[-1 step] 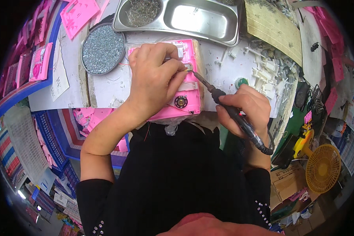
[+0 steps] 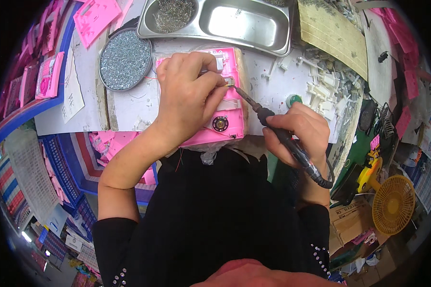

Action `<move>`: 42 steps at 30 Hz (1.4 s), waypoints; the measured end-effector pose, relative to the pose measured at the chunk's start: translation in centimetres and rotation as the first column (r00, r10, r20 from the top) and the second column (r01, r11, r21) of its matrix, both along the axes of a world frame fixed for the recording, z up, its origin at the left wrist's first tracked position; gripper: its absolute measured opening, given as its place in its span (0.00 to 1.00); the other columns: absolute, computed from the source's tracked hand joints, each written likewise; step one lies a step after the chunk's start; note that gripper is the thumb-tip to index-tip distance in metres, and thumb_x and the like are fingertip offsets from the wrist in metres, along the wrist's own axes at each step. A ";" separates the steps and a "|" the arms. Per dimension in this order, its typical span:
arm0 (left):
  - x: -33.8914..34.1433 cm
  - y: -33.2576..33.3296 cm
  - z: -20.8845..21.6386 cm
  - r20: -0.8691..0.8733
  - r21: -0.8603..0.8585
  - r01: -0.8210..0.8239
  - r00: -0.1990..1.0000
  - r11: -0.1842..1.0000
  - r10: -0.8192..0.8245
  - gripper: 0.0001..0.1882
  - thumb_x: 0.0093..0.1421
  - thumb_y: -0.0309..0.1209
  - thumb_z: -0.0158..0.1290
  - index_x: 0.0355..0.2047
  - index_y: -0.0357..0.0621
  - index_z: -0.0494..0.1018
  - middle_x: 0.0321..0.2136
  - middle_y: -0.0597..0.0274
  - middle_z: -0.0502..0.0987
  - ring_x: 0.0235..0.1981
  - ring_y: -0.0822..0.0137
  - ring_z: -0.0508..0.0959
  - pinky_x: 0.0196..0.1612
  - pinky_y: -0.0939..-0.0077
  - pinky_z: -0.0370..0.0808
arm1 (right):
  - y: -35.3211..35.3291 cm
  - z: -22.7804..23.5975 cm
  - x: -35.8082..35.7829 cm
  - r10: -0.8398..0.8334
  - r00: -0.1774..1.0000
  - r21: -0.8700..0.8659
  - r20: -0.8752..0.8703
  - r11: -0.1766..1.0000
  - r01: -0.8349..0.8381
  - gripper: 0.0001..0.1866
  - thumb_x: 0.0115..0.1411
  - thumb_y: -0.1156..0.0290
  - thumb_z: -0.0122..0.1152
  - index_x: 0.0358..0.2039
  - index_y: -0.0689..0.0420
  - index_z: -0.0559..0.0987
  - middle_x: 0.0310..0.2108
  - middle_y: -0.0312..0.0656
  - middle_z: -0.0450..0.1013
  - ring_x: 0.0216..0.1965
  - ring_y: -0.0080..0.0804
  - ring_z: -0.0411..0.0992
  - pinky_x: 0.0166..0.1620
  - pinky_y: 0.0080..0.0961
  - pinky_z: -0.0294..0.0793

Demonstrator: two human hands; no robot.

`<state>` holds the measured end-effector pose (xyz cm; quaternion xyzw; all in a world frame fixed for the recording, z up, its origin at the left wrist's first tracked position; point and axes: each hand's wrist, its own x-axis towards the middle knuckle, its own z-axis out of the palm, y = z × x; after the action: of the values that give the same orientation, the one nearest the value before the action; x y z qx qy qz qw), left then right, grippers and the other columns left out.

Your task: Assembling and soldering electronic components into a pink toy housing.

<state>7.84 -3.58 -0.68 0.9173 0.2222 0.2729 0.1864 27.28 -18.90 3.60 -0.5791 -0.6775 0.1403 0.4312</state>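
My right hand (image 2: 301,134) is wrapped round the dark handle of a soldering iron (image 2: 285,138). The iron's metal tip slants up and left to a small metal part (image 2: 230,82) on a pink plastic housing (image 2: 213,136). Over the housing's left side lies my left hand (image 2: 189,91), its thumb and fingertips pinched together right beside the tip. What they pinch is too small and too covered to make out. A round black speaker-like part (image 2: 220,124) sits low in the housing, with white pieces (image 2: 232,104) above it. My left hand hides much of the housing.
A round dish of small screws (image 2: 125,60) stands at the left. Behind is a steel compartment tray (image 2: 244,45) with small metal parts. White plastic pieces (image 2: 323,93) lie heaped at the right, near a green round item (image 2: 293,100). A yellow fan (image 2: 392,204) stands lower right.
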 end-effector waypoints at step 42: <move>0.0 0.0 0.2 -0.023 0.012 -0.005 1.000 1.000 0.005 0.08 0.49 0.32 0.67 0.28 0.47 0.80 0.36 0.66 0.75 0.41 0.59 0.73 0.49 0.61 0.61 | -1.2 0.1 0.8 -0.175 0.983 -0.059 -0.056 0.983 0.172 0.12 0.47 0.79 0.74 0.33 0.60 0.81 0.21 0.40 0.74 0.19 0.30 0.70 0.23 0.24 0.65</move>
<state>7.88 -3.62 -0.44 0.9209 0.2249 0.2640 0.1779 28.11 -20.09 3.66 -0.6428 -0.6071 0.1381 0.4463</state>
